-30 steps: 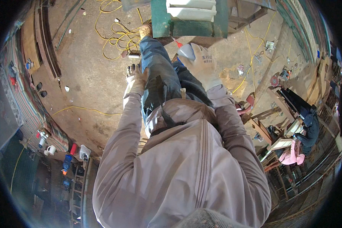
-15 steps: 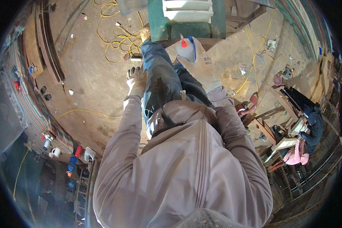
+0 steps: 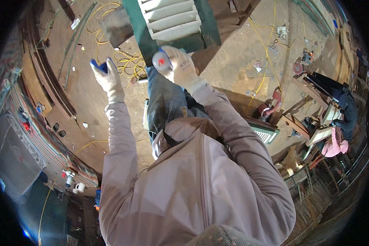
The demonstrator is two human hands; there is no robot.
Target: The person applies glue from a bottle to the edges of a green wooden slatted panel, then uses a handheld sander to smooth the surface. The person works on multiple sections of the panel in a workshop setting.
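My right hand, in a white glove with blue on the gripping side, is closed around a translucent squeeze bottle with a red tip. The bottle is over the near edge of a dark green frame with white louvre slats. To the left, my left hand wears a similar glove and is raised over the floor. Its fingers and thumb are apart and hold nothing I can see.
A yellow cord lies coiled on the concrete floor near the green frame. Dark beams lie at the left. On the right, two people are beside wooden pieces, and a slatted panel rests near my right elbow.
My right hand has moved forward and left with the bottle, from beside my leg to the green frame. My left hand has lifted away from my knee, leftward. The view has shifted.
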